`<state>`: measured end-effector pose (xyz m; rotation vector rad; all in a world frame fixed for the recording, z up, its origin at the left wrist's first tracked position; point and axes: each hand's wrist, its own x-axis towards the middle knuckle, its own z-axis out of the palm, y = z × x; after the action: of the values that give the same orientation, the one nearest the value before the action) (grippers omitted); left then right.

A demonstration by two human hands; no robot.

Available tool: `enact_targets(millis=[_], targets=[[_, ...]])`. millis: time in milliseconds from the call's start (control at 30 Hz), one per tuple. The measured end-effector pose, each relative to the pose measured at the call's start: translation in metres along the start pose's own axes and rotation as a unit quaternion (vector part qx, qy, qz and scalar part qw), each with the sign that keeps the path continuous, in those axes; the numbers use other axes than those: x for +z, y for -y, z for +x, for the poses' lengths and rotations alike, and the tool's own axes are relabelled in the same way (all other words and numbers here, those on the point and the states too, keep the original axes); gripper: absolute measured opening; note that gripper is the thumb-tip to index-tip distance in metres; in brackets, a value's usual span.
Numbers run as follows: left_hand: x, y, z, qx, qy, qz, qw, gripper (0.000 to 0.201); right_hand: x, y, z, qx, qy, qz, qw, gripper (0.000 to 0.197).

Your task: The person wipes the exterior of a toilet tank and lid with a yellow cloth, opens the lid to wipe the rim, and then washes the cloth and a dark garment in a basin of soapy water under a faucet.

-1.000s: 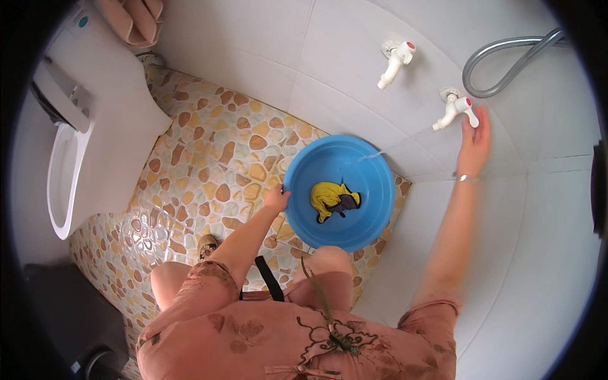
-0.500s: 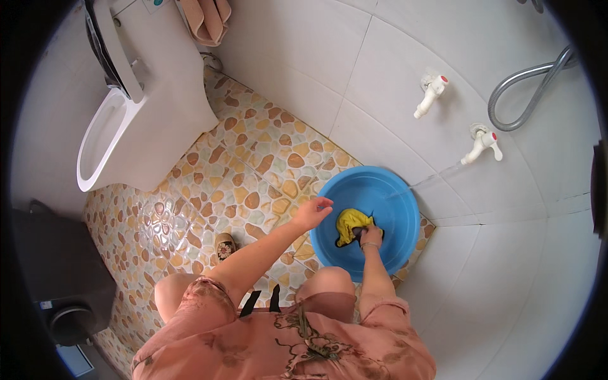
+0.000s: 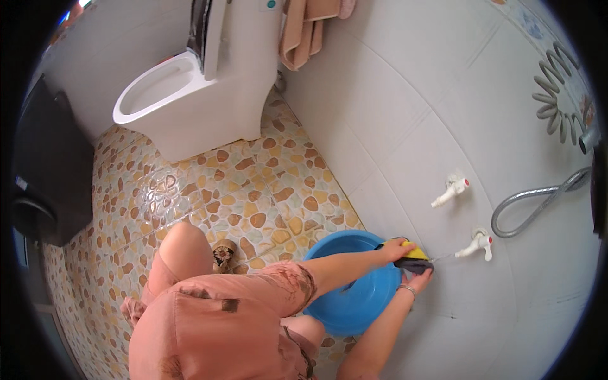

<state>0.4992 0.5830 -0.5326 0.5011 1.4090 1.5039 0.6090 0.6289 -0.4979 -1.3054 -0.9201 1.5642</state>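
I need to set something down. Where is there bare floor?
The patterned floor is bare between the toilet, the wall and the blue basin. It's crowded at the basin's right side: left hand and right hand hold the yellow-and-dark cloth in the stream from the lower tap.

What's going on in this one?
A person's left hand and right hand hold a yellow-and-dark cloth at the right rim of a blue basin. Water runs from the lower white tap onto the cloth. The basin stands on the pebble-patterned floor; no water shows from the upper white tap.
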Motion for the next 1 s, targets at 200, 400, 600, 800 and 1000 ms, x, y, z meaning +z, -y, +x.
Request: enact_targets(millis=[200,400,600,800,1000], targets=[[0.057,-0.015,-0.019,0.163,-0.068,0.249,0.952,0.055,-0.02,-0.003,0.072,0.227,0.247,0.194,0.922,0.059],[0.024,-0.036,-0.007,0.078,-0.206,0.246,0.944,0.054,0.021,-0.006,0.018,0.064,0.174,0.229,0.956,0.045],[0.066,-0.022,-0.016,0.213,0.079,0.117,0.967,0.056,-0.011,-0.029,0.048,0.056,0.269,0.348,0.897,0.055],[0.042,0.006,-0.005,0.215,0.085,0.054,0.971,0.046,0.012,-0.021,0.017,0.119,0.244,0.256,0.928,0.047],[0.034,-0.016,-0.004,0.325,0.064,0.176,0.927,0.051,0.005,-0.047,0.007,0.058,0.318,0.268,0.908,0.048]])
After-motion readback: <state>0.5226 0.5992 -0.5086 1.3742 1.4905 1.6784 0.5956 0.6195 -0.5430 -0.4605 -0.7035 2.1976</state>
